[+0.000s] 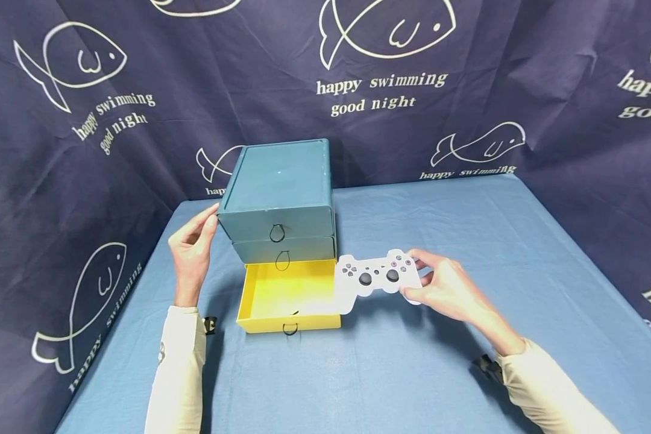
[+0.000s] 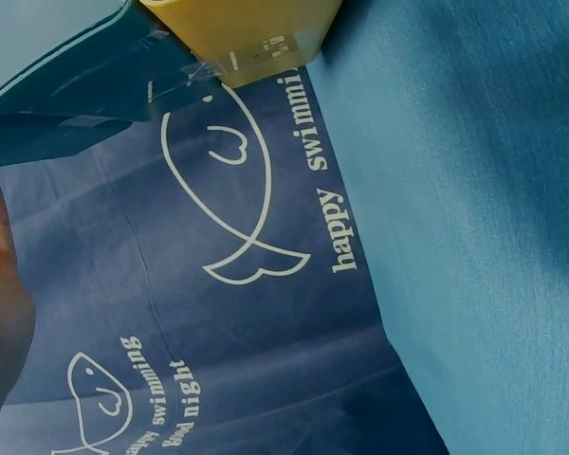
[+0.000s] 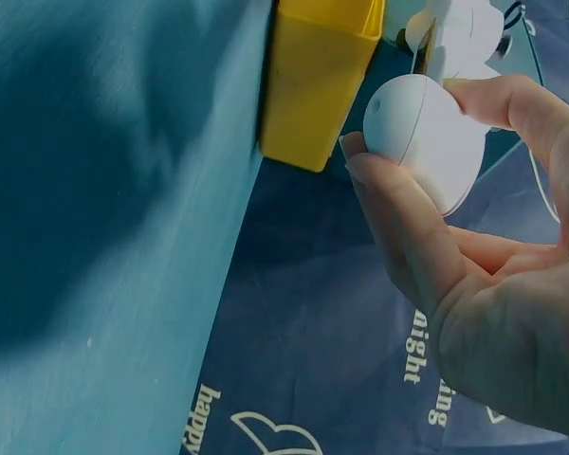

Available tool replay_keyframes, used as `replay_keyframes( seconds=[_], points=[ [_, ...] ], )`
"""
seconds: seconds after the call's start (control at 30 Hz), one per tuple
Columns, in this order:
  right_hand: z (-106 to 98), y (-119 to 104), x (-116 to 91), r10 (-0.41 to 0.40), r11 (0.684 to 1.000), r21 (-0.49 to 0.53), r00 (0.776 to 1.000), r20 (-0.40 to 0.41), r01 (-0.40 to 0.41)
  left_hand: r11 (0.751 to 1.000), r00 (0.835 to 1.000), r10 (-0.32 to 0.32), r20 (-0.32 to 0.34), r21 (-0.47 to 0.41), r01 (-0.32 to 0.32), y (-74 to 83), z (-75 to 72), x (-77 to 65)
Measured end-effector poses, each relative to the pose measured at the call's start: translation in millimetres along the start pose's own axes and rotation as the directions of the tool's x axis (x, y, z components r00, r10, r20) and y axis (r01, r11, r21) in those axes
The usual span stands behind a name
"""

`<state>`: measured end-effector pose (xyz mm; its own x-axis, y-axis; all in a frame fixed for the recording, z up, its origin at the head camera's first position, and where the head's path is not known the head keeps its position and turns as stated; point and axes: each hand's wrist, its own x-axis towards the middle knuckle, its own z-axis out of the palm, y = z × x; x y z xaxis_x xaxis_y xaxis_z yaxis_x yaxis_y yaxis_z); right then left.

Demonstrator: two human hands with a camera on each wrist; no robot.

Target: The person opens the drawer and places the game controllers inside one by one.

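Note:
A white game controller (image 1: pixel 378 274) is in my right hand (image 1: pixel 446 288), which pinches its right grip between thumb and fingers. Its left end overlaps the right edge of a pulled-out yellow drawer (image 1: pixel 289 325) in the head view. That drawer is the lowest of a teal drawer cabinet (image 1: pixel 282 175), whose two upper drawers are closed. My left hand (image 1: pixel 192 246) touches the cabinet's front left edge near the top, fingertips partly hidden by it. Seen from the right wrist, the controller (image 3: pixel 427 142) sits between thumb and fingers, beside the yellow drawer (image 3: pixel 318 90).
The cabinet stands on a blue cloth-covered table (image 1: pixel 412 374), towards the back. Dark blue curtains (image 1: pixel 282 78) with white fish drawings hang behind and at both sides. Black loops serve as drawer pulls, one (image 1: pixel 290 329) on the yellow drawer.

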<state>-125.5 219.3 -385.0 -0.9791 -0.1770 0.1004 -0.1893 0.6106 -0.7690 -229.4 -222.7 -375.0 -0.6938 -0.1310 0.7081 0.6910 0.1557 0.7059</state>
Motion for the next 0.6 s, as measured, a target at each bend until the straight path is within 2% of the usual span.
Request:
replay_keyframes(
  seconds=[0.3,0.6],
  points=[
    [14.5,-12.6,9.0,-0.014,1.000,0.026,1.000,0.017,0.014,1.000,1.000,0.017,-0.014,-0.019,-0.017,0.3,1.2,1.2],
    [27.9,-21.2,14.1,-0.024,0.998,0.055,0.999,0.037,0.022,0.999,1.000,0.006,-0.016,-0.032,-0.007,1.3,1.5,0.6]
  ],
)
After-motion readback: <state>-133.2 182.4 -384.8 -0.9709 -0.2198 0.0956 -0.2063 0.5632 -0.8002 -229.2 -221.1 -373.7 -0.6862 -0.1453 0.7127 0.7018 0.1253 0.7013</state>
